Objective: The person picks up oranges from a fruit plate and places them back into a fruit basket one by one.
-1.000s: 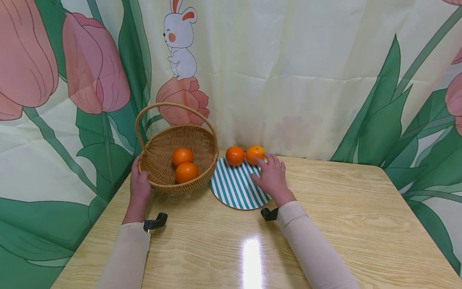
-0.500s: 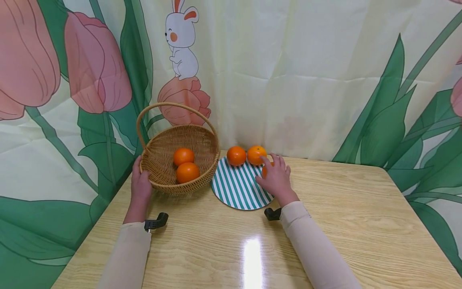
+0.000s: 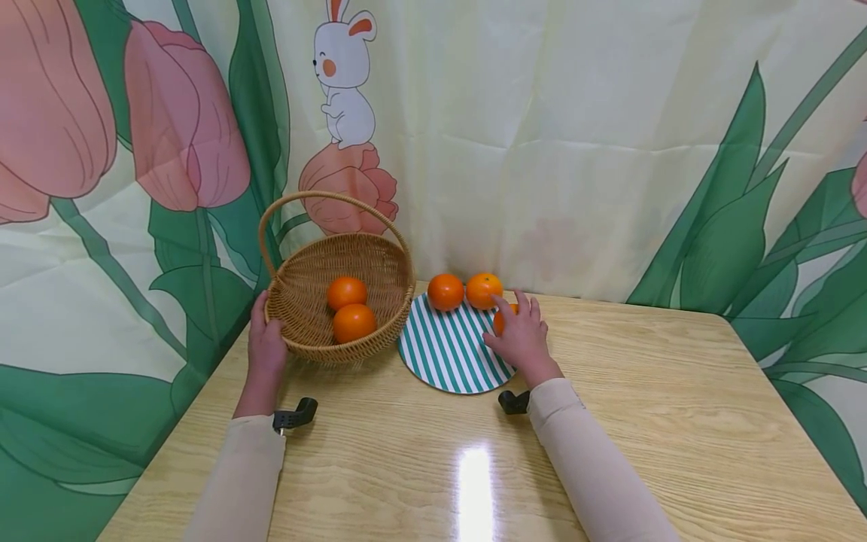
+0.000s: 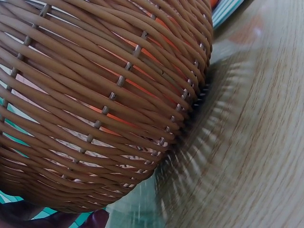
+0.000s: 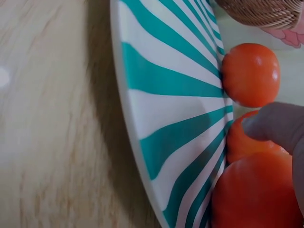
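A pale curtain (image 3: 576,188), printed with pink tulips (image 3: 186,120) and a white rabbit (image 3: 348,90), is hung behind a wood-grained worktop (image 3: 379,467), in whose near part a bright strip of light is reflected. At the left, a handled wicker basket (image 3: 375,260) is tilted so that its mouth is turned toward the wearer; its left rim is held by the left grip (image 3: 266,342), closed round it. Inside the basket an upper fruit (image 3: 347,290) and a lower fruit (image 3: 354,324), both orange, are seen close together.

To the right of the basket a round plate (image 3: 443,350), striped in green and white, is placed. Near its far edge a left fruit (image 3: 445,292) and a middle fruit (image 3: 484,288) are set side by side. Just to the right, a third fruit (image 3: 500,324) is partly covered by the right grip (image 3: 523,339), whose fingers are arched about it; whether it is grasped or merely surrounded cannot be told. The forearms are covered by beige sleeves (image 3: 240,474).
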{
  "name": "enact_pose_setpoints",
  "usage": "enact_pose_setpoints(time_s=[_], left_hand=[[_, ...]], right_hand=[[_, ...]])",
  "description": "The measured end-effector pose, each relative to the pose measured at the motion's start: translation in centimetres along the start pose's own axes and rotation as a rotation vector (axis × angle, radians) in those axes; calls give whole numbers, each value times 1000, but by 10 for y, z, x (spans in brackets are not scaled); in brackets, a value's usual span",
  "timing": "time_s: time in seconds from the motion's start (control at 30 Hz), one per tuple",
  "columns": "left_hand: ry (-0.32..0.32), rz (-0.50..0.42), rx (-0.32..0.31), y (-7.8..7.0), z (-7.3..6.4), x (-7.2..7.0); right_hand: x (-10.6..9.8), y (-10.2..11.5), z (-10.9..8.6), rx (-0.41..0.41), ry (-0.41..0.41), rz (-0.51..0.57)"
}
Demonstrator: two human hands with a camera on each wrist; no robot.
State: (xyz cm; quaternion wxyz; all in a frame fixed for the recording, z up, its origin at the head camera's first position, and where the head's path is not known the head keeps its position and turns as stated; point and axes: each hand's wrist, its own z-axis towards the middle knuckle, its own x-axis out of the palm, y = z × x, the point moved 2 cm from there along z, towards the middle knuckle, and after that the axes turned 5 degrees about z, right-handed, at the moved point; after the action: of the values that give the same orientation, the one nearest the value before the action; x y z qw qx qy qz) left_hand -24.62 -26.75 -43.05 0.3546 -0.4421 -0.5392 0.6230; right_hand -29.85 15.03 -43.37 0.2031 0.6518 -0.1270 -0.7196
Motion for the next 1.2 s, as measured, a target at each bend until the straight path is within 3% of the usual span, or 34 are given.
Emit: enact_pose_setpoints(time_s=[0.5,1.2], left_hand=[[3,32,-13,-2,-3,-1],[10,84,15,-4,-3,2]], right_hand=[[-4,1,-3,15,2,47],[-15,31,-9,-119,-70,119]])
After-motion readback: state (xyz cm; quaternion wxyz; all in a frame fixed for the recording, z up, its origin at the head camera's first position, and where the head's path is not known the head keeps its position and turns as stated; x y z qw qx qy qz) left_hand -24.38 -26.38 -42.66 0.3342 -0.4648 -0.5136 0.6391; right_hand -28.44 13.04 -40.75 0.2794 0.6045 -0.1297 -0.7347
